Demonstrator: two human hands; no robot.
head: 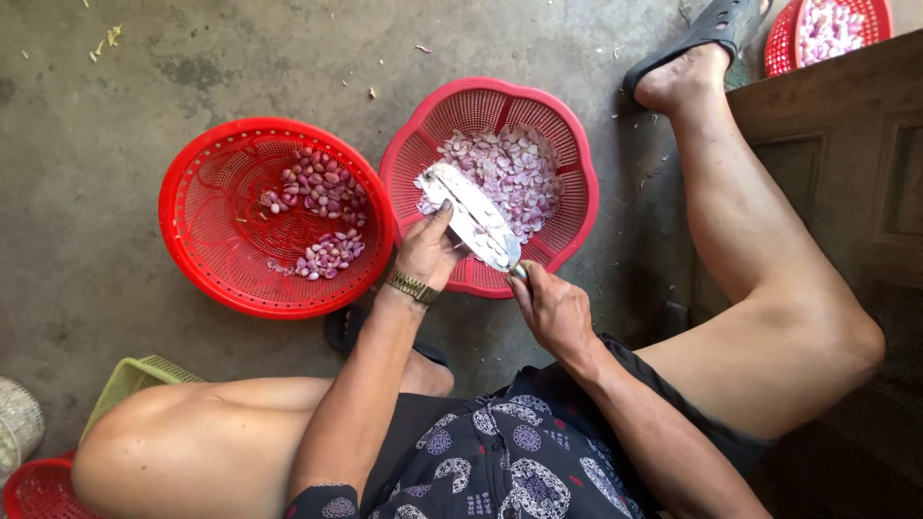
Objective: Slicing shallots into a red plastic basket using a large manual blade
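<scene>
Head view: 2 hands work a metal slicer (470, 213) over a scalloped red basket (569, 159) of shallot slices (514, 168).
Right hand (553, 309) grips the slicer's handle end; left hand (428, 250) presses fingers closed on its top. Round red basket (207, 207) of peeled shallots (322, 187) sits just beside.

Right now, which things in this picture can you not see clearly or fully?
- Head view: what the left hand presses on the slicer is hidden by its fingers.
- Slicer handle: covered by the right hand.
- Basket at top right: cut off by the edge.
- Green basket: hidden behind the knee.
</scene>
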